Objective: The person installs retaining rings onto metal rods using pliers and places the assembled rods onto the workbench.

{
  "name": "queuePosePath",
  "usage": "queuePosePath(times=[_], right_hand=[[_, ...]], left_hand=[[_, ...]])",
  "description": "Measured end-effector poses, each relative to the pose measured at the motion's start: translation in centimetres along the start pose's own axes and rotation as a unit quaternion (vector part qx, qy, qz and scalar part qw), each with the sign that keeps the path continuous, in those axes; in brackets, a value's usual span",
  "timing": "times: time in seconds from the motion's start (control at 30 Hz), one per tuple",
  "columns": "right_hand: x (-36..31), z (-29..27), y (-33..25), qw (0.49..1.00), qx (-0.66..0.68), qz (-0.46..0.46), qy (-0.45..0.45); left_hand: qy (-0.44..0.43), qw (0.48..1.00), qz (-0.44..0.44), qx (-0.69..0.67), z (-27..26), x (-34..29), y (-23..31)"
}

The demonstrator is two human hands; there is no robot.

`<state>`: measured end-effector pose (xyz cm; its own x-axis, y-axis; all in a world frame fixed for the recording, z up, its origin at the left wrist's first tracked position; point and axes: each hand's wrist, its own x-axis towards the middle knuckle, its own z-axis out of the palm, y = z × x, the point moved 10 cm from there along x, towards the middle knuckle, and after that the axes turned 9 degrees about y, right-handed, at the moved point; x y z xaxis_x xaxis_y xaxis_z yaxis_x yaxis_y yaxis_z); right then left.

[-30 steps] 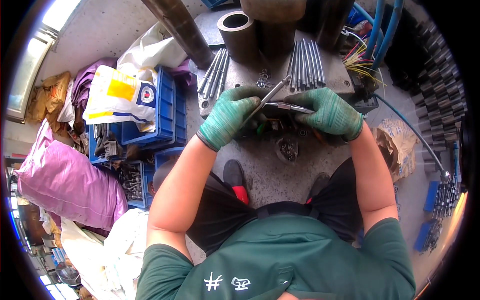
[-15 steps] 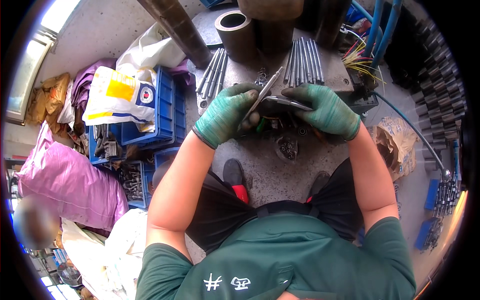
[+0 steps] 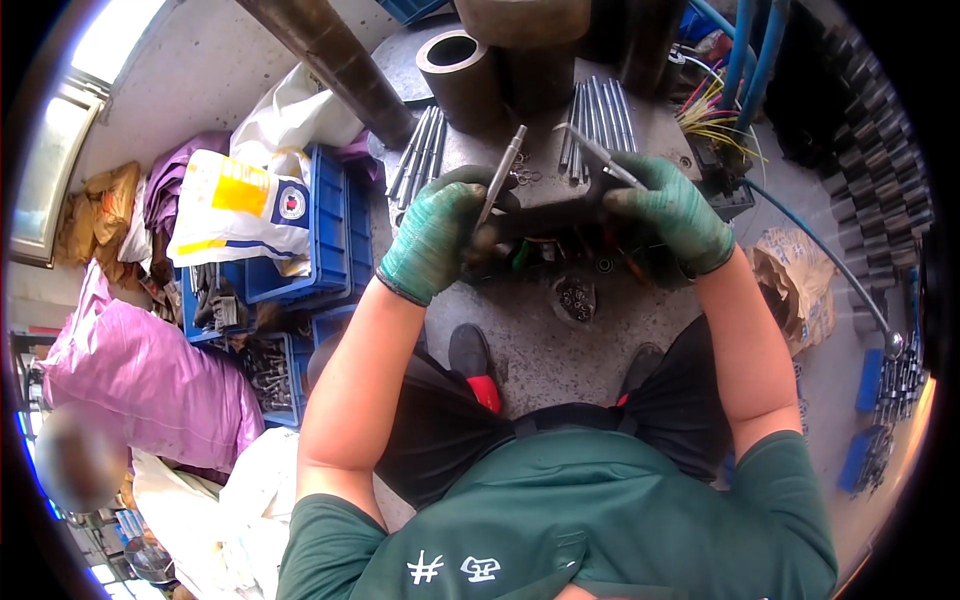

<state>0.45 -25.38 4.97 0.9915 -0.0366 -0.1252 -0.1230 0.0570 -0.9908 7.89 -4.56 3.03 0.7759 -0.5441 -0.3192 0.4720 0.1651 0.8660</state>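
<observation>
A: On the metal surface (image 3: 462, 150), the left rods (image 3: 417, 155) and the right rods (image 3: 612, 115) are laid in two groups, with small metal rings (image 3: 525, 172) between them

B: What has been changed?

A: Contact appears to be broken: half a second earlier, the slim tool (image 3: 604, 158) is seen brought to the single rod (image 3: 500, 175); now a clear gap is left between them

B: How are they held?

A: The single rod is clamped upright-tilted in the gloved left hand (image 3: 432, 240), the tool in the gloved right hand (image 3: 675, 210), its tip pointed away from the body; both are held over the surface's near edge

B: And for the work?

A: Judged from this, the rod is no longer being worked by the tool
</observation>
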Motion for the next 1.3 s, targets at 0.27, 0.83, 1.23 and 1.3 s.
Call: queuePosePath(times=[0.27,0.83,1.23,1.3], right_hand=[[0.9,-6.2,-0.3,0.981,-0.054,-0.079,0.171],[4.0,-9.9,-0.3,0.834,-0.429,-0.154,0.311],[4.5,-9.7,-0.9,0.776,-0.537,-0.109,0.312],[4.9,-9.5,-1.0,0.771,-0.552,-0.102,0.301]], left_hand=[[0.031,0.991,0.111,0.074,-0.8,0.2,1.6],[0.274,0.701,0.297,0.587,-6.6,3.1,9.2],[0.264,0.577,0.262,0.727,-6.2,4.7,7.8],[0.276,0.58,0.281,0.713,-6.3,4.6,7.9]])
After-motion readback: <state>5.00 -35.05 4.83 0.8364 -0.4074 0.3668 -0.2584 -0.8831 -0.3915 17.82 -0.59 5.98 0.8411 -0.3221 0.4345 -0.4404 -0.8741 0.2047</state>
